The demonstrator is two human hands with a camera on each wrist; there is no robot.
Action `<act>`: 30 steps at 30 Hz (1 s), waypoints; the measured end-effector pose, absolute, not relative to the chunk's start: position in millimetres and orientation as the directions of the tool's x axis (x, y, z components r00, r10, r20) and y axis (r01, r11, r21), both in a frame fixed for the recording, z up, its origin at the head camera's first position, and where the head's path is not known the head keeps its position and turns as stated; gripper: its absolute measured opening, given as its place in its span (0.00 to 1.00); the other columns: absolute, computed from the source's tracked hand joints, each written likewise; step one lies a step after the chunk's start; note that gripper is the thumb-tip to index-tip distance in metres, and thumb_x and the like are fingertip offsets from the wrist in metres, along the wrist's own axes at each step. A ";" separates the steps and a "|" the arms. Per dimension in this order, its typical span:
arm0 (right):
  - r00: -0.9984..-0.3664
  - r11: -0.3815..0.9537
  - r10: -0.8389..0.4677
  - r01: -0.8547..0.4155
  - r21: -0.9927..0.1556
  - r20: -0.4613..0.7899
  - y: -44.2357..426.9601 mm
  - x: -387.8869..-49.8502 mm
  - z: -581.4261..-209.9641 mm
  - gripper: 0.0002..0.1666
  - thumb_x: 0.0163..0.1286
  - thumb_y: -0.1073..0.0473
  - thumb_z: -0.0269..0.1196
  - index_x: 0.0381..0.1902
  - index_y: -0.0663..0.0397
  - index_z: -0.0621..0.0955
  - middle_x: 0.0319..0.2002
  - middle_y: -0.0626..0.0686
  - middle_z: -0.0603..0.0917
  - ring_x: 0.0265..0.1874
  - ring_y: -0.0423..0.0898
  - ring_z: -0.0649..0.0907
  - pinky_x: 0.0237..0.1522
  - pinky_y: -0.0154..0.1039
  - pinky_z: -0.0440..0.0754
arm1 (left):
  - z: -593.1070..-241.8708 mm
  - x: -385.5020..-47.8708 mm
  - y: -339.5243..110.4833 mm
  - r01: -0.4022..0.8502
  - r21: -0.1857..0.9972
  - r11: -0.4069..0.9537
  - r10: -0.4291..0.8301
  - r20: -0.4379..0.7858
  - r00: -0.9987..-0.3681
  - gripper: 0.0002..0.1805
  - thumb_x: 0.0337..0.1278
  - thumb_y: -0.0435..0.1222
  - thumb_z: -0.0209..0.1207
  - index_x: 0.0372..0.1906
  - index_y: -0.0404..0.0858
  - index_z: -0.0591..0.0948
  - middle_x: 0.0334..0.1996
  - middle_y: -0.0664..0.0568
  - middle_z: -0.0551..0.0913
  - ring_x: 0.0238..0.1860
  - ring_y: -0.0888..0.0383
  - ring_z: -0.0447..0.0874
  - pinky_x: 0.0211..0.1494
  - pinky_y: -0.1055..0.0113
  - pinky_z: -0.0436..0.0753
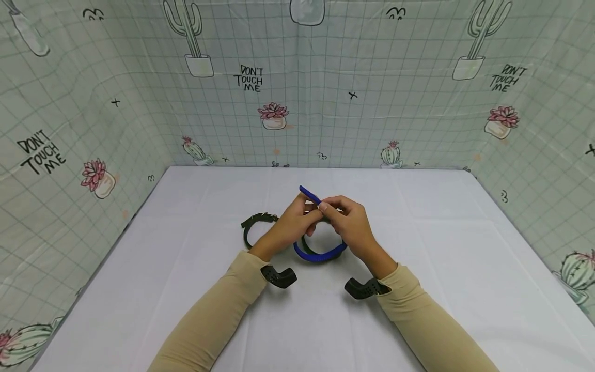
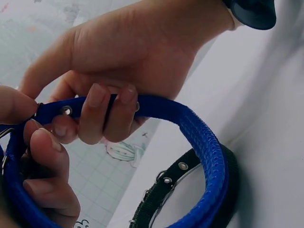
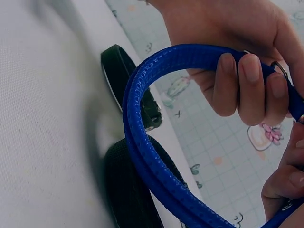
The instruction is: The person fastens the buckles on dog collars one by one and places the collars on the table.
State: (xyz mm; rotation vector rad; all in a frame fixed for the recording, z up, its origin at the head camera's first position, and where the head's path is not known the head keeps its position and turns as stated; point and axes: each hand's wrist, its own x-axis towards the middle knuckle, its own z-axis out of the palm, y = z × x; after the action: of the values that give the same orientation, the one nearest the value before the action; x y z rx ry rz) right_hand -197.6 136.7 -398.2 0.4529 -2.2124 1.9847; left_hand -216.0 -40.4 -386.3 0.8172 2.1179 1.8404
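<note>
A blue collar (image 1: 321, 257) with metal eyelets is held as a loop by both hands above the table. My left hand (image 1: 294, 219) grips its buckle end, where a metal ring and part of the buckle show in the right wrist view. With curled fingers my right hand (image 1: 349, 221) holds the eyelet part of the strap, close to the left fingertips. The loose strap tip juts up and left past the hands. Fingers hide much of the buckle, so I cannot tell how the strap sits in it.
Two dark collars lie on the white table (image 1: 186, 289). One dark collar (image 1: 253, 221) rests beside my left wrist; the other dark collar (image 3: 127, 185) lies beneath the blue loop. Behind and at both sides hangs a patterned cloth (image 1: 325, 67) with printed cacti.
</note>
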 end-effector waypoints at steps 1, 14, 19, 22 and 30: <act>-0.947 0.086 -0.129 -0.308 -0.948 0.296 136.5 -197.8 -398.3 0.16 0.74 0.53 0.64 0.47 0.62 0.84 0.28 0.64 0.75 0.19 0.43 0.70 0.21 0.33 0.67 | -386.0 -216.5 -41.3 0.258 0.964 0.071 0.537 0.181 -0.824 0.10 0.76 0.38 0.52 0.50 0.37 0.65 0.21 0.50 0.72 0.19 0.57 0.69 0.26 0.64 0.69; -0.927 0.049 0.015 -0.374 -0.926 0.375 137.4 -199.3 -397.1 0.17 0.74 0.57 0.63 0.53 0.65 0.82 0.30 0.52 0.77 0.18 0.39 0.71 0.18 0.30 0.69 | -386.6 -222.9 -48.0 0.227 0.974 0.010 0.452 0.198 -0.870 0.16 0.72 0.42 0.59 0.55 0.37 0.77 0.25 0.39 0.76 0.23 0.57 0.72 0.32 0.59 0.74; -0.915 0.007 0.016 -0.403 -0.915 0.403 137.9 -197.7 -393.4 0.17 0.74 0.56 0.64 0.50 0.64 0.81 0.29 0.54 0.76 0.20 0.40 0.71 0.19 0.31 0.70 | -384.7 -221.6 -48.6 0.266 0.963 -0.033 0.425 0.254 -0.869 0.17 0.69 0.39 0.62 0.57 0.36 0.79 0.25 0.43 0.76 0.24 0.57 0.70 0.32 0.59 0.74; -0.909 -0.002 0.023 -0.416 -0.909 0.416 138.1 -197.7 -391.4 0.17 0.75 0.56 0.62 0.50 0.67 0.80 0.27 0.56 0.76 0.21 0.43 0.73 0.20 0.32 0.73 | -383.9 -220.7 -49.3 0.282 0.958 -0.042 0.415 0.274 -0.868 0.18 0.68 0.37 0.63 0.58 0.34 0.79 0.28 0.45 0.78 0.24 0.57 0.70 0.31 0.64 0.73; -0.882 0.006 0.036 -0.469 -0.883 0.469 141.3 -198.6 -386.8 0.17 0.75 0.57 0.62 0.50 0.70 0.79 0.44 0.62 0.85 0.41 0.48 0.84 0.41 0.38 0.84 | -383.2 -219.2 -50.5 0.335 0.942 0.008 0.409 0.303 -0.861 0.19 0.69 0.37 0.62 0.59 0.33 0.79 0.36 0.38 0.82 0.29 0.55 0.73 0.32 0.69 0.74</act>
State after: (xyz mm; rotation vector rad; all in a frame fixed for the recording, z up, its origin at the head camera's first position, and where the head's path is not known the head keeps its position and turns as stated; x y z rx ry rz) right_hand -198.6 141.3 -386.8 0.4466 -1.9316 1.9374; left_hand -219.2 -50.5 -383.2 0.8095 2.1894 2.0180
